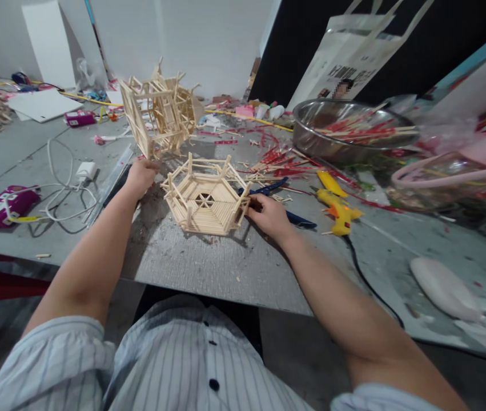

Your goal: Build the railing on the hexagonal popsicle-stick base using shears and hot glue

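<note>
A low hexagonal tray (204, 225) built of thin wooden sticks sits on the table in front of me, with short posts and rails around its rim. My right hand (268, 216) is closed at its right side, thumb and fingers on the rail. Behind it to the left, a taller wooden-stick model (161, 114) leans on its side. The fingers of my left hand (141, 176) are closed on that model's lower front corner; the fingertips are partly hidden. Dark blue pliers (300, 220) lie just behind and beside my right hand.
A yellow glue gun (337, 211) with a black cord lies to the right. Behind it stands a steel bowl (311, 131) of sticks and red strips. Loose sticks and red scraps (283, 162) litter the middle. A purple packet (5, 206) and white cable (65, 185) are left.
</note>
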The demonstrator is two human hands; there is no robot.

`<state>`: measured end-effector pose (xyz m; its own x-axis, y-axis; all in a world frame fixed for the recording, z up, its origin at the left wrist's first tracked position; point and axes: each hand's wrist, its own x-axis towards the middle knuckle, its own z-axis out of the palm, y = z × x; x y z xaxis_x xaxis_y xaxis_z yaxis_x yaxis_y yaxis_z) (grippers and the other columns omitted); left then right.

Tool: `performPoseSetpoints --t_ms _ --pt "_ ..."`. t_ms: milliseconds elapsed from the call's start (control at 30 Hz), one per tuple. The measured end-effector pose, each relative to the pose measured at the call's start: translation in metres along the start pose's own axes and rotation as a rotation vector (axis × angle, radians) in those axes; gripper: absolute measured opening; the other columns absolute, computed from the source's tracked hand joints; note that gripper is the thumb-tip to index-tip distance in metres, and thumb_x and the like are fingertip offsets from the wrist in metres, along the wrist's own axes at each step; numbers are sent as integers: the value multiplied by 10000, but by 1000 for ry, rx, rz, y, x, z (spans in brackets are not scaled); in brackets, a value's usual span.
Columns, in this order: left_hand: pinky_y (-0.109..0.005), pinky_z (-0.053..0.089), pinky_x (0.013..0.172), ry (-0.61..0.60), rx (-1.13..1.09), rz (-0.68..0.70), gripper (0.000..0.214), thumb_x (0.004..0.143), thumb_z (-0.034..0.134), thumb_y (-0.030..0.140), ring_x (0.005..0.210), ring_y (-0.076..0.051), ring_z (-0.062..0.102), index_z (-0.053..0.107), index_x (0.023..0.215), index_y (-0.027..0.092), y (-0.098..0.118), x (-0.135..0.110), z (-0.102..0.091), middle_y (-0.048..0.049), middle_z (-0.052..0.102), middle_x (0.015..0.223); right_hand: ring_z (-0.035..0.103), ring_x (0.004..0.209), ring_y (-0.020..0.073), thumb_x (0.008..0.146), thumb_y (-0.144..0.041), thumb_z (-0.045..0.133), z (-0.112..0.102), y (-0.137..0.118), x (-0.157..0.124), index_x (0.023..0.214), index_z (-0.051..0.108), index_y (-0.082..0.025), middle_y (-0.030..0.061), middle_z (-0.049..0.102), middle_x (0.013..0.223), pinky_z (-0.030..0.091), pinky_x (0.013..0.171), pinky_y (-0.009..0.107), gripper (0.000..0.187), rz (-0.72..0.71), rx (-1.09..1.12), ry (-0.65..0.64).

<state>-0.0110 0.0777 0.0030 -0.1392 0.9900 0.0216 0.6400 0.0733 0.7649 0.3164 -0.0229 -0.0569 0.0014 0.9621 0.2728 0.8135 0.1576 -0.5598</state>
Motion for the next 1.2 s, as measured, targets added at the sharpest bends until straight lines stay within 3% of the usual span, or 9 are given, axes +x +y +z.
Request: performPoseSetpoints --t_ms 67,133,233,333,500,800,933,1067,1200 --pt "-329 513 551 -94 12 -4 559 591 491 122 532 -182 602 720 1101 129 0 -15 -5 -108 732 883 678 831 228 800 -368 629 1 2 1 1041 679 -188 80 749 971 514 746 365 305 5 44 -1" --pt "-286 475 517 -289 84 36 569 546 479 113 523 -177 578 733 1052 166 3 -29 -10 -54 676 686 675 838 232 792 -375 640 0 2 1 1047 677 -180 88 746 975 507 736 362 323 11 39 -8" --pt "-276 440 484 -431 216 113 514 520 499 122 521 -171 559 726 976 189 9 -40 -15 -39 667 730 666 848 247 783 -382 643 -2 0 1 1012 679 -173 103 733 968 492 729 366 312 13 -25 -8" --pt "-284 431 465 -497 271 157 355 563 605 194 514 -156 552 701 905 199 10 -39 -20 -48 664 860 659 878 255 779 -371 634 -2 0 2 958 675 -196 101 720 980 488 737 368 254 -24 -84 36" --pt "-235 364 403 -550 269 141 180 597 717 266 426 -109 462 672 762 209 6 -33 -19 6 559 615 660 909 267 775 -349 634 0 1 2 967 668 -203 100 715 980 493 758 376 243 -29 -129 67" --pt "-278 407 483 -471 199 103 260 648 656 254 458 -145 497 738 889 200 -1 -30 -11 10 532 545 662 915 275 741 -315 657 0 2 6 990 663 -149 129 707 973 512 820 419 299 -54 -36 24" --pt "-308 438 512 -425 238 120 378 672 682 366 471 -183 530 734 997 182 -5 -25 -5 0 535 529 654 990 284 737 -315 651 2 11 8 1040 651 -165 131 703 1053 496 909 463 338 -96 3 -4" --pt "-296 436 500 -303 326 124 483 742 650 517 430 -177 518 702 1061 158 -6 -21 1 -19 593 544 627 1106 306 773 -320 629 5 16 9 1135 630 -154 159 678 1192 459 984 502 399 -131 -13 -48" --pt "-251 432 490 -226 327 152 436 801 613 510 421 -139 508 698 1036 153 -5 -22 5 -26 630 564 594 1189 328 811 -293 589 5 14 10 1135 638 -168 156 662 1260 416 1010 553 350 -200 -43 -96"
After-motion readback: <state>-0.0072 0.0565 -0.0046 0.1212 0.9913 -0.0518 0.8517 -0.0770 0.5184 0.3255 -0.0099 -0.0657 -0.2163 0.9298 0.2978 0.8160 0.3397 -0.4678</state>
